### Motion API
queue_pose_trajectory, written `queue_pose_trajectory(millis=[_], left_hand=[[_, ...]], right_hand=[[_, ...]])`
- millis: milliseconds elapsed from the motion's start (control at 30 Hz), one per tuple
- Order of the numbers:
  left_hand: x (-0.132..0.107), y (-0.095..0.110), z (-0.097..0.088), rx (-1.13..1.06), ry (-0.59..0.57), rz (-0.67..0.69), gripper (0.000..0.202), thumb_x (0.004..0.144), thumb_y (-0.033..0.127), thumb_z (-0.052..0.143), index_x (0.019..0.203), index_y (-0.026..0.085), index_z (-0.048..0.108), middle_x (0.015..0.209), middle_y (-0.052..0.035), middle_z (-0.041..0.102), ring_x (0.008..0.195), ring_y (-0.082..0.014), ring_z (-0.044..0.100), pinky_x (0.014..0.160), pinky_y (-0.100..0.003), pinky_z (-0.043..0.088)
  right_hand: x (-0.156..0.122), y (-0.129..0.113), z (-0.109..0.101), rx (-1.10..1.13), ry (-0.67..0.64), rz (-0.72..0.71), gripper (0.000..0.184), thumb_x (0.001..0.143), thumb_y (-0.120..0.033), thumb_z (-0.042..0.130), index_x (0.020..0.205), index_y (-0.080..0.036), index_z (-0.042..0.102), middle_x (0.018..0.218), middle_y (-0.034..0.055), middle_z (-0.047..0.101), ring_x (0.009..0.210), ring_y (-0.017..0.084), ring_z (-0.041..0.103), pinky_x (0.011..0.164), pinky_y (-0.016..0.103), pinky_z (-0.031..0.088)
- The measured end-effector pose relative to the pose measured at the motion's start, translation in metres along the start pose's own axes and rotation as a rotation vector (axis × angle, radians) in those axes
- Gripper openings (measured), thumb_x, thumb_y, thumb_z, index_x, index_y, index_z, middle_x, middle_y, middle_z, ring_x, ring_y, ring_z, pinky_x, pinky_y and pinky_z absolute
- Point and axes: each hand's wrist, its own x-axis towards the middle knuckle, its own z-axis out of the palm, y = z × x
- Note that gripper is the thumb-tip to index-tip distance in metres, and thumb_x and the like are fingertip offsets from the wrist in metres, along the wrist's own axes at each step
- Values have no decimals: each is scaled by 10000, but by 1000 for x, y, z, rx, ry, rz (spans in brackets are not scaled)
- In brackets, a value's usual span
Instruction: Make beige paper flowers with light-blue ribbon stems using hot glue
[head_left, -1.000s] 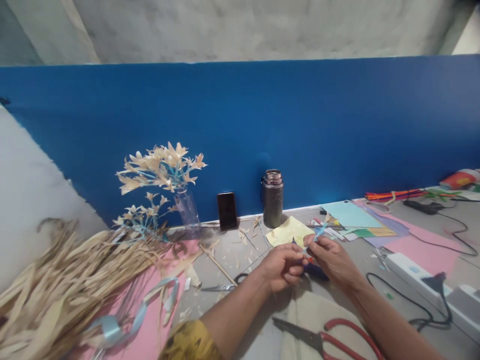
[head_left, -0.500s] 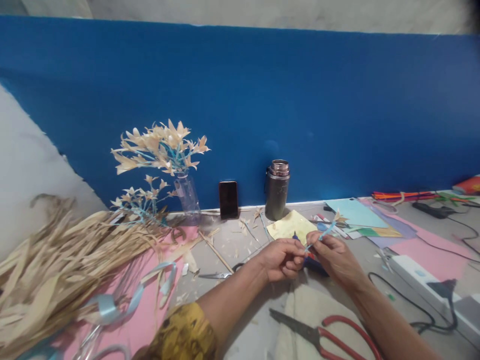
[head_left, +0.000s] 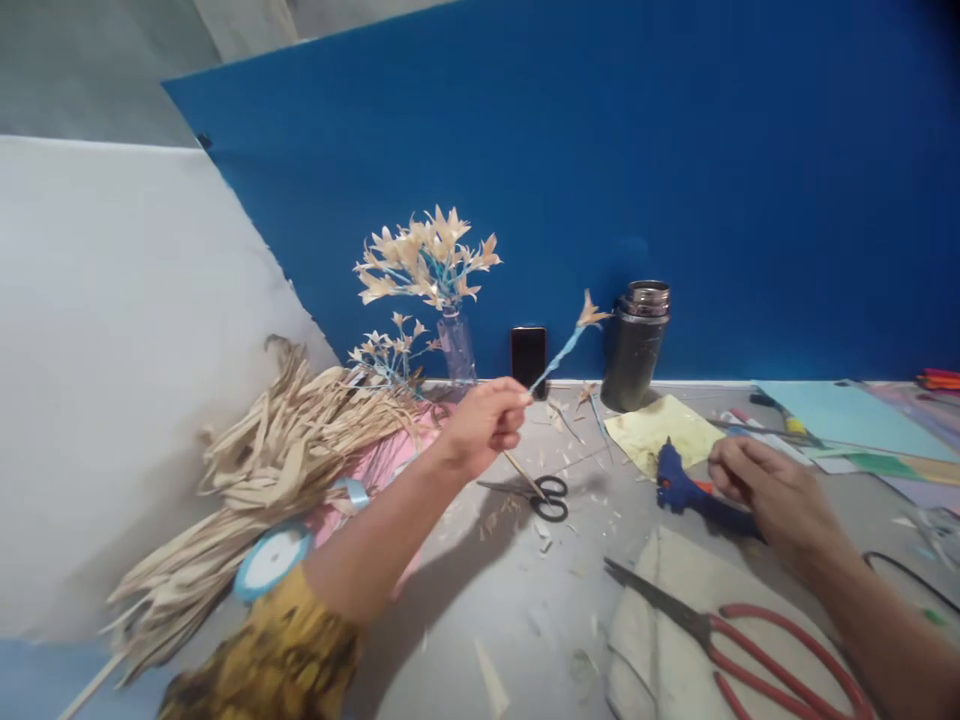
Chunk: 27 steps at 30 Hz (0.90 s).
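A pale flower on a blue-wrapped stem [head_left: 562, 352] is held aloft over the far side of a scrap-strewn desk [head_left: 555, 600], its lower end pinched narrowly between the thumb and fingers of the left hand [head_left: 487, 425]. The stem's long axis slants up and rightward from that grip, so the bloom opens toward the dark flask [head_left: 637, 350]; how far apart the two stand in depth is hard to tell. The left hand is clearly the nearer one, with the clear bottle [head_left: 457, 350] and its bouquet [head_left: 427, 258] beyond it and slightly left, on the side opposite the bloom's lean. At right, well apart from the flower, the right hand [head_left: 772, 490] hangs with curled fingers beside a blue glue gun [head_left: 679, 487]; whether they touch it or grasp anything cannot be told. Red-handled scissors [head_left: 709, 625] lie in the foreground, between the forearms.
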Motion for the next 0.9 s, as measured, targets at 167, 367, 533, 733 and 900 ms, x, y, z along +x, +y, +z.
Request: queue_pose_trajectory(millis=[167, 367, 533, 733, 900], left_hand=[[-47, -25, -39, -158, 142, -76, 265, 744, 119, 661, 687, 183, 411, 530, 98, 283, 426, -10, 189, 411, -131, 82], [-36, -45, -39, -254, 122, -110, 325, 699, 98, 683, 685, 195, 373, 512, 106, 294, 402, -22, 203, 369, -126, 106], [-33, -51, -30, -231, 99, -83, 289, 659, 143, 728, 729, 186, 451, 503, 111, 328, 395, -23, 207, 357, -114, 130], [-39, -60, -41, -198, 107, -123, 314, 633, 156, 746, 689, 185, 438, 487, 110, 339, 392, -17, 199, 353, -116, 136], [-32, -85, -45, -133, 200, -69, 263, 626, 182, 735, 672, 173, 476, 464, 112, 342, 375, -9, 190, 355, -127, 126]], right_hand=[[4, 8, -4, -342, 36, -65, 285, 793, -447, 593, 862, -216, 745, 661, 48, 691, 650, 222, 620, 617, 339, 460], [0, -1, -7, -543, -93, -40, 336, 758, -514, 592, 776, -229, 768, 749, 61, 750, 769, 281, 667, 665, 360, 460], [-13, -20, 3, -552, -188, -73, 325, 787, -485, 582, 593, -230, 637, 664, 59, 692, 656, 238, 609, 606, 333, 420], [-46, -61, 51, -620, -452, -200, 456, 951, -393, 359, 541, -224, 463, 541, 7, 560, 551, 168, 527, 591, 287, 367], [-62, -71, 114, -994, -709, -220, 241, 849, -189, 483, 912, -238, 710, 929, 56, 762, 842, 228, 671, 619, 280, 333]])
